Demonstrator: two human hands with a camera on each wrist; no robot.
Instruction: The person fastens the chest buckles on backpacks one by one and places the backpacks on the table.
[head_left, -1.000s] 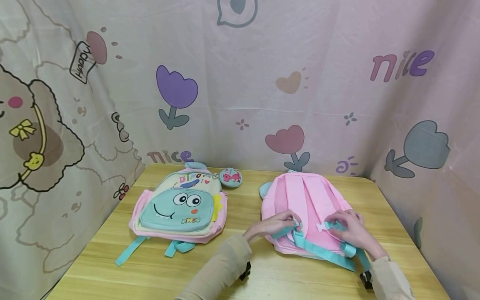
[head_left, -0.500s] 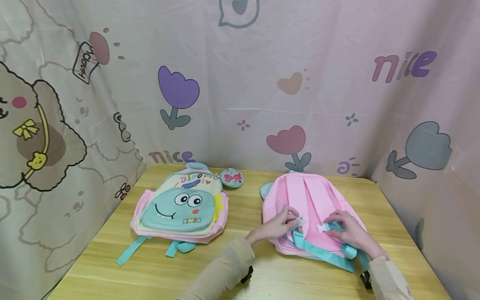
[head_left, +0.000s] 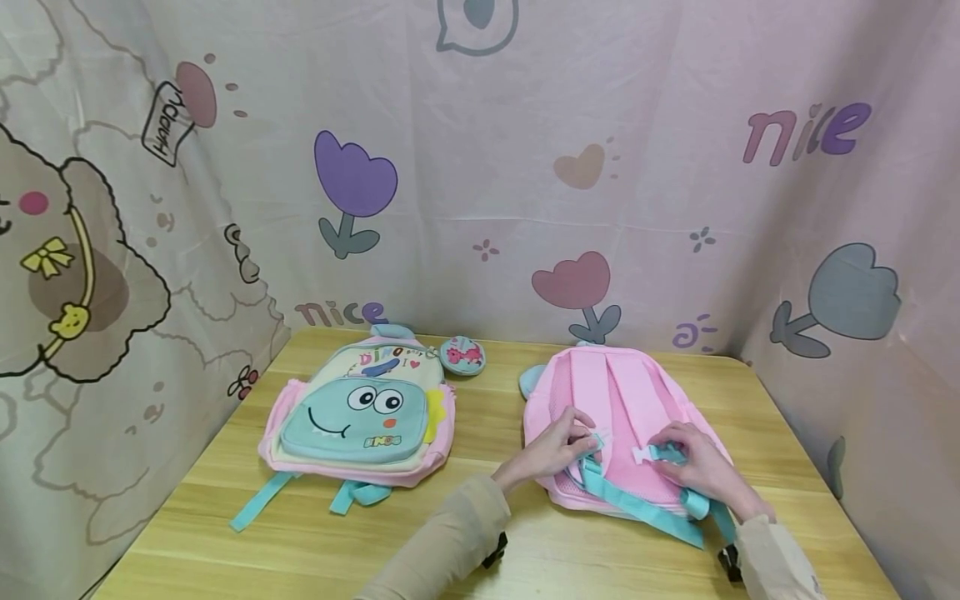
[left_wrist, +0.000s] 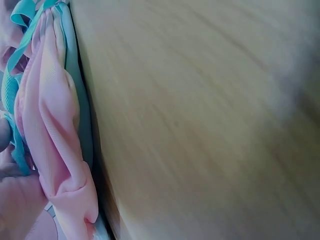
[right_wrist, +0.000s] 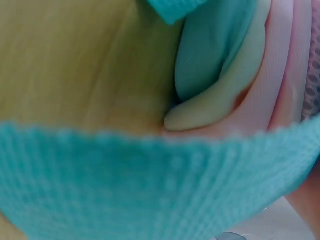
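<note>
A pink backpack (head_left: pixel 592 375) lies on its front in the head view, shoulder straps facing up. My left hand (head_left: pixel 551 448) pinches a short teal strap with a pale buckle piece (head_left: pixel 597 439) by the left shoulder strap; its fingers partly cover the buckle. On the other side, my right hand (head_left: pixel 701 462) pinches another teal strap (head_left: pixel 670 452) ending in a white buckle piece (head_left: pixel 642 455). The two buckle pieces are apart. Long teal webbing (head_left: pixel 641 507) trails across the bag's lower end. In the left wrist view, the bag's pink side (left_wrist: pixel 52 135) is beside my left hand.
A second backpack (head_left: pixel 352 417) with a teal dinosaur face stands or lies to the left, its straps on the wooden table (head_left: pixel 247 567). A round teal pouch (head_left: pixel 462 356) hangs from it. A printed curtain (head_left: pixel 480 167) encloses the table's back and sides.
My left hand has shifted slightly, its fingers now closer together on the pale buckle piece and higher on the bag. The right hand stays almost in place. The webbing's loose end moves slightly left.
</note>
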